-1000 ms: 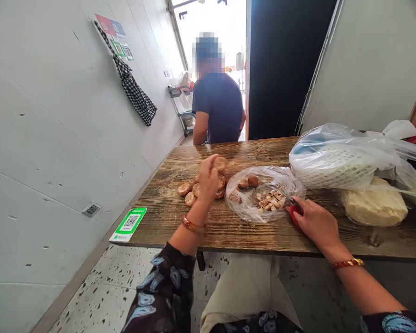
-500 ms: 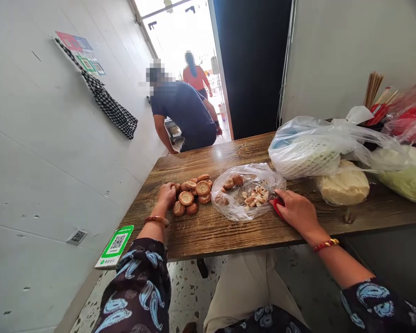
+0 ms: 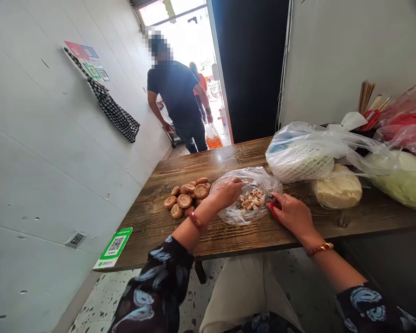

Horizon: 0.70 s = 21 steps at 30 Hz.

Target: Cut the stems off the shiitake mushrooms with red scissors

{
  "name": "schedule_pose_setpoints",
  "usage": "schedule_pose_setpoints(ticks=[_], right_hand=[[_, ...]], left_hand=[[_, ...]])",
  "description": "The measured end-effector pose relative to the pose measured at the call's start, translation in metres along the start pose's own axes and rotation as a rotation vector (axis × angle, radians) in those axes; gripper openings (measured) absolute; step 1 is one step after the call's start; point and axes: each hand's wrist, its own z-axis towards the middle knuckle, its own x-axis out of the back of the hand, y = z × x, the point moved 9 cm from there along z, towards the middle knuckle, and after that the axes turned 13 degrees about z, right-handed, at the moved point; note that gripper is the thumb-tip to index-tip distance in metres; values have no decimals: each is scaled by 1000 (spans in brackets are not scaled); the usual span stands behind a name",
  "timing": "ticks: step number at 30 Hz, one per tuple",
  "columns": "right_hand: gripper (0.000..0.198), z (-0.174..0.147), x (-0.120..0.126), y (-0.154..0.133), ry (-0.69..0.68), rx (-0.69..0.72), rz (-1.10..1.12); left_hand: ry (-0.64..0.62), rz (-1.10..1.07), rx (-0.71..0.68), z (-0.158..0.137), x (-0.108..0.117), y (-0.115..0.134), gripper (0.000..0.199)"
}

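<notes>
My right hand [image 3: 293, 215] holds scissors [image 3: 274, 209] with red handles, their blades pointing left over a clear plastic bag [image 3: 229, 216]. In the bag lie small pale cut mushroom stems [image 3: 251, 200]. My left hand [image 3: 227, 192] reaches over the bag's left part, its fingers curled downward; what they close on is hidden beneath them. It covers the spot where brown mushrooms lie in the bag. Left of the bag, brown mushrooms [image 3: 184, 201] with trimmed stems are heaped on the wooden table [image 3: 208, 238], partly behind my left forearm.
Right of the bag are a clear bag with a netted vegetable [image 3: 303, 159], a pale round block [image 3: 338, 187] and a wrapped green cabbage [image 3: 405, 180]. Wooden skewers [image 3: 366, 97] stand behind. A QR-code sign [image 3: 114, 247] marks the left corner. A person [image 3: 176, 97] stands beyond the table.
My left hand has moved right from the mushroom heap to over the bag. My right hand stays at the bag's right edge with the scissors. The bent person beyond has straightened up.
</notes>
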Motion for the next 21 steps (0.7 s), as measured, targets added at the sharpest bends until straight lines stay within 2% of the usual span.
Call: schedule_pose_setpoints(ticks=[2, 4, 9, 14, 17, 19, 21], right_hand=[[39, 0, 2, 0, 8, -6, 5], [39, 0, 3, 0, 11, -13, 10], [42, 1, 3, -1, 2, -9, 24], [40, 2, 4, -1, 12, -4, 50], [40, 1, 4, -1, 30, 8, 64], [41, 1, 5, 0, 53, 9, 80], [41, 1, 5, 1, 72, 15, 104]], left_hand=[[-90, 182, -12, 9, -19, 0, 13], [-127, 274, 3, 15, -27, -6, 14], [-144, 323, 49, 23, -32, -18, 14], [-149, 323, 11, 20, -28, -5, 12], [-34, 181, -21, 12, -11, 8, 23], [81, -32, 24, 3, 3, 10, 34], [122, -326, 126, -6, 5, 5, 41]])
